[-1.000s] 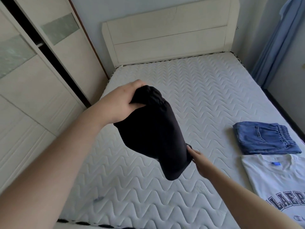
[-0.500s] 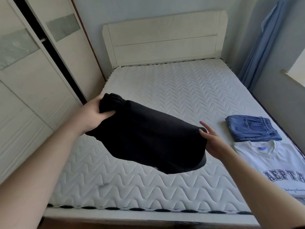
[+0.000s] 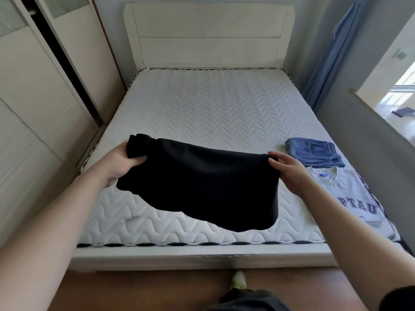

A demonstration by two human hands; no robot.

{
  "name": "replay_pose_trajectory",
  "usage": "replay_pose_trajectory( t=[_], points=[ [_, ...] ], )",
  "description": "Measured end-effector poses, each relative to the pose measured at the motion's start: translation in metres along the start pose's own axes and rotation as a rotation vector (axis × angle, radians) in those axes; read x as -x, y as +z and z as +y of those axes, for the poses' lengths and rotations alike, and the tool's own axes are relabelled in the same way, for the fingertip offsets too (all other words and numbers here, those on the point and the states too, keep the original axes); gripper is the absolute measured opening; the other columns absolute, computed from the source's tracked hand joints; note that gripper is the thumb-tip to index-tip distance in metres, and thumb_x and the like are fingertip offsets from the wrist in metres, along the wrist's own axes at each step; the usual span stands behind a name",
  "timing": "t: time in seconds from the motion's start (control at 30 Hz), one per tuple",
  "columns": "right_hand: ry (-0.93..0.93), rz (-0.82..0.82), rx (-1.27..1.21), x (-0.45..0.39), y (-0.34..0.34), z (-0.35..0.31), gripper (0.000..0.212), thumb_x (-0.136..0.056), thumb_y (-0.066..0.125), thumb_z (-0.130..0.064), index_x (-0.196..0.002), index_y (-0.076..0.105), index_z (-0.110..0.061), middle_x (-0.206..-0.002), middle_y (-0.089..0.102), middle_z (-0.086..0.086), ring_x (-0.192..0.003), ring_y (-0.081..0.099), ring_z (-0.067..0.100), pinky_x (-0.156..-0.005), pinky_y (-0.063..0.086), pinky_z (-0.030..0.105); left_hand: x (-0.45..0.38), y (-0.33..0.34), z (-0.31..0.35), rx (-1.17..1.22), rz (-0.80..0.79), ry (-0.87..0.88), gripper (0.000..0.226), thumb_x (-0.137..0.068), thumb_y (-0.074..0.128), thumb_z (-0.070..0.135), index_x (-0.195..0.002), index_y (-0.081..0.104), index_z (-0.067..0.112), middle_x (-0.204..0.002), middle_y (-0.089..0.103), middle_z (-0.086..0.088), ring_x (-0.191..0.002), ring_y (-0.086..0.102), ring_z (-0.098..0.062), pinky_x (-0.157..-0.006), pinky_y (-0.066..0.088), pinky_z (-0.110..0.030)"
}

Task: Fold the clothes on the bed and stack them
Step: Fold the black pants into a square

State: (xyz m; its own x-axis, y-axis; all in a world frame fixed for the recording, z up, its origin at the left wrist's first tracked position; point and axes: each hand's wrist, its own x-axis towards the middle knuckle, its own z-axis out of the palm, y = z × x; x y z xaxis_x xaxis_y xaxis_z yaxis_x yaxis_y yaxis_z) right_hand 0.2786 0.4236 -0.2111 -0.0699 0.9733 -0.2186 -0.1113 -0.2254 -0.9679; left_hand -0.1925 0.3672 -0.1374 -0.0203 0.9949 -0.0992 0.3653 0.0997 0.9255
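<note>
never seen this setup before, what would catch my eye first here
First, the black garment, held up in the air over the near part of the mattress, with the left hand gripping its bunched end and the right hand pinching the other. Next, at the mattress's right edge, the folded blue jeans lie just beyond a white T-shirt with dark lettering.

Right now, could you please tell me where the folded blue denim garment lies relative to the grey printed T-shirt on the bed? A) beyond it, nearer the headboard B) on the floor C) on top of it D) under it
A: the folded blue denim garment lies on the mattress just beyond the grey printed T-shirt, toward the headboard.
</note>
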Motion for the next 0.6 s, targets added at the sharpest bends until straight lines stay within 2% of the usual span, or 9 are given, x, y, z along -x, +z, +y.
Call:
replay_pose_trajectory(
  t=[0.07, 0.13, 0.17, 0.23, 0.3, 0.47, 0.53, 0.6],
  points=[
    [-0.048, 0.041, 0.189, 0.004, -0.007, -0.003, 0.024, -0.089, 0.071, -0.015, -0.112, 0.072, -0.021, -0.108, 0.070, 0.004, -0.103, 0.064, 0.009, -0.086, 0.050, 0.014, -0.002, 0.004, -0.002, 0.010, -0.008, -0.003, 0.038, -0.090, 0.069, 0.013, -0.126, 0.059, 0.021, -0.114, 0.071, 0.003, -0.105, 0.067, -0.007, -0.085, 0.049, -0.025],
    [-0.106, 0.087, 0.386, 0.005, -0.015, -0.006, 0.021, -0.087, 0.073, -0.015, -0.106, 0.075, -0.023, -0.102, 0.072, -0.003, -0.103, 0.061, -0.001, -0.078, 0.045, 0.002, -0.004, 0.010, -0.005, 0.006, -0.021, -0.006, 0.037, -0.090, 0.069, 0.012, -0.125, 0.060, 0.020, -0.112, 0.071, 0.003, -0.104, 0.067, -0.008, -0.084, 0.049, -0.025],
    [-0.130, 0.103, 0.461, 0.004, -0.019, -0.006, 0.019, -0.085, 0.075, -0.015, -0.102, 0.076, -0.023, -0.098, 0.072, -0.004, -0.097, 0.062, -0.005, -0.074, 0.043, 0.000, -0.006, 0.014, -0.007, 0.006, -0.027, -0.012, 0.036, -0.090, 0.069, 0.012, -0.123, 0.061, 0.021, -0.111, 0.072, 0.003, -0.103, 0.067, -0.007, -0.083, 0.049, -0.024],
    [-0.169, 0.138, 0.612, 0.000, -0.028, -0.004, 0.013, -0.083, 0.077, -0.016, -0.095, 0.076, -0.022, -0.090, 0.074, -0.004, -0.085, 0.064, -0.005, -0.072, 0.043, 0.003, -0.010, 0.024, -0.012, 0.001, -0.037, -0.040, 0.033, -0.089, 0.070, 0.012, -0.118, 0.063, 0.025, -0.107, 0.073, 0.004, -0.100, 0.068, -0.007, -0.082, 0.050, -0.025],
    [-0.190, 0.179, 0.733, -0.007, -0.037, 0.002, 0.009, -0.081, 0.078, -0.020, -0.091, 0.076, -0.021, -0.087, 0.072, -0.006, -0.082, 0.064, 0.002, -0.071, 0.042, 0.009, -0.016, 0.036, -0.020, 0.002, -0.023, -0.079, 0.031, -0.087, 0.072, 0.012, -0.113, 0.063, 0.026, -0.104, 0.073, 0.003, -0.098, 0.069, -0.009, -0.083, 0.050, -0.028],
    [-0.211, 0.223, 0.844, -0.034, -0.064, 0.032, 0.006, -0.084, 0.076, -0.019, -0.088, 0.072, -0.017, -0.103, 0.058, -0.004, -0.089, 0.054, 0.011, -0.079, 0.037, 0.023, -0.030, 0.072, -0.046, -0.012, -0.019, -0.213, 0.024, -0.080, 0.080, 0.018, -0.099, 0.069, 0.029, -0.092, 0.076, 0.010, -0.086, 0.072, -0.005, -0.077, 0.052, -0.028],
    [-0.172, 0.203, 0.828, -0.043, -0.076, 0.045, 0.006, -0.086, 0.074, -0.020, -0.091, 0.071, -0.018, -0.102, 0.065, -0.011, -0.089, 0.057, 0.012, -0.078, 0.038, 0.024, -0.033, 0.089, -0.059, -0.013, -0.039, -0.266, 0.025, -0.078, 0.082, 0.019, -0.097, 0.070, 0.030, -0.092, 0.076, 0.012, -0.085, 0.071, -0.003, -0.078, 0.051, -0.027],
    [-0.127, 0.177, 0.831, -0.050, -0.085, 0.057, 0.004, -0.086, 0.073, -0.024, -0.088, 0.069, -0.026, -0.087, 0.066, -0.020, -0.084, 0.061, 0.009, -0.073, 0.039, 0.016, -0.032, 0.106, -0.073, -0.016, -0.050, -0.314, 0.028, -0.077, 0.083, 0.018, -0.099, 0.070, 0.029, -0.094, 0.076, 0.010, -0.089, 0.071, -0.005, -0.081, 0.051, -0.028]
  ],
)
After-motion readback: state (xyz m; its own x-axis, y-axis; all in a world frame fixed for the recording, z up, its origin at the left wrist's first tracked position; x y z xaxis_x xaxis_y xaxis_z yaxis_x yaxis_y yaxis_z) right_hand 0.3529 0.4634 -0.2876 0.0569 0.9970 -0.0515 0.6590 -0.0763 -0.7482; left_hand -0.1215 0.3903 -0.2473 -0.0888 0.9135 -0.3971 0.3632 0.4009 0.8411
